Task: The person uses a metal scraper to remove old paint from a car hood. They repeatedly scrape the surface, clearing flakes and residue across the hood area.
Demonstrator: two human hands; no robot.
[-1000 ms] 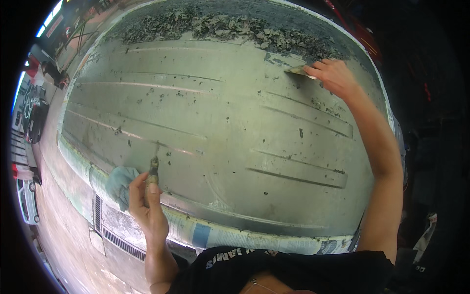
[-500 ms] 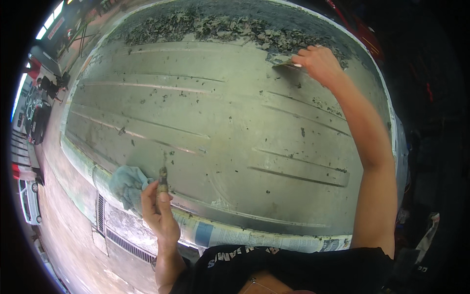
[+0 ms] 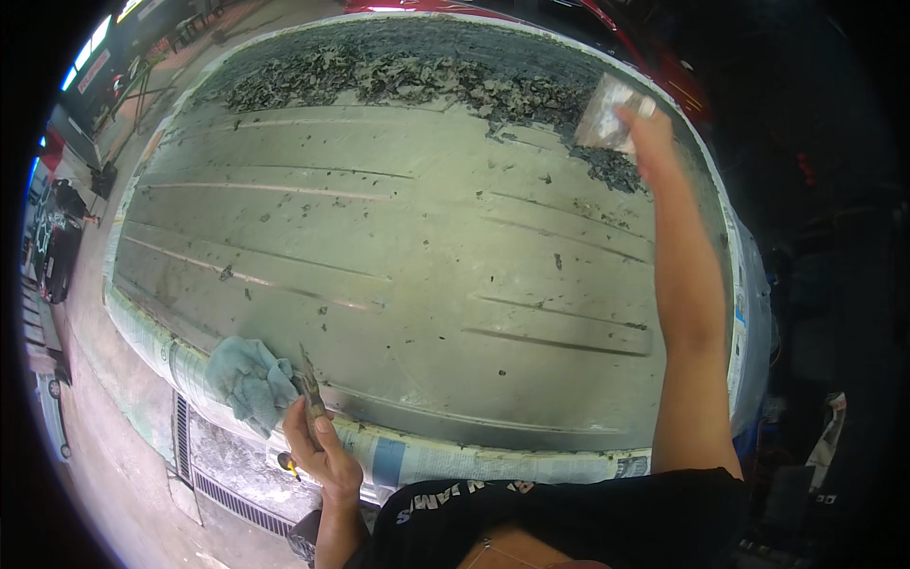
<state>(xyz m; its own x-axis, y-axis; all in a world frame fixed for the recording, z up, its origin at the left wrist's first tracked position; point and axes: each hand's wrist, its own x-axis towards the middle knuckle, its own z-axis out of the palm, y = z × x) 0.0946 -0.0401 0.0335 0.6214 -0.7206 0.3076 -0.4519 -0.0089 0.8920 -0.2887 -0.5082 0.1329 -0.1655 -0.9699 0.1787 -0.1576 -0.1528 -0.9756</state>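
A large grey-green metal panel with raised ribs (image 3: 427, 275), apparently a vehicle roof, spreads before me. Loose dark paint flakes (image 3: 398, 81) lie in a band across its far side. At the far right, my right hand (image 3: 654, 142) is closed on a thin, squarish flat scraper (image 3: 605, 116), its pale, smeared face toward me. Dark flakes (image 3: 614, 169) lie just below that scraper. Near the front left edge, my left hand (image 3: 322, 453) is closed on a narrow, stained handled tool (image 3: 314, 394) that looks like a putty knife edge-on. A bluish crumpled cloth (image 3: 248, 379) lies beside it.
Newspaper and tape (image 3: 445, 465) cover the panel's near edge. A floor drain grate (image 3: 242, 503) runs below at the left. Parked cars (image 3: 62, 237) stand farther left. Something red and shiny (image 3: 654, 66) lies beyond the far right edge.
My right hand has turned the scraper from nearly edge-on to face-on and shifted slightly right. My left hand sits lower, its tool tilted leftward. The whole view has shifted a little.
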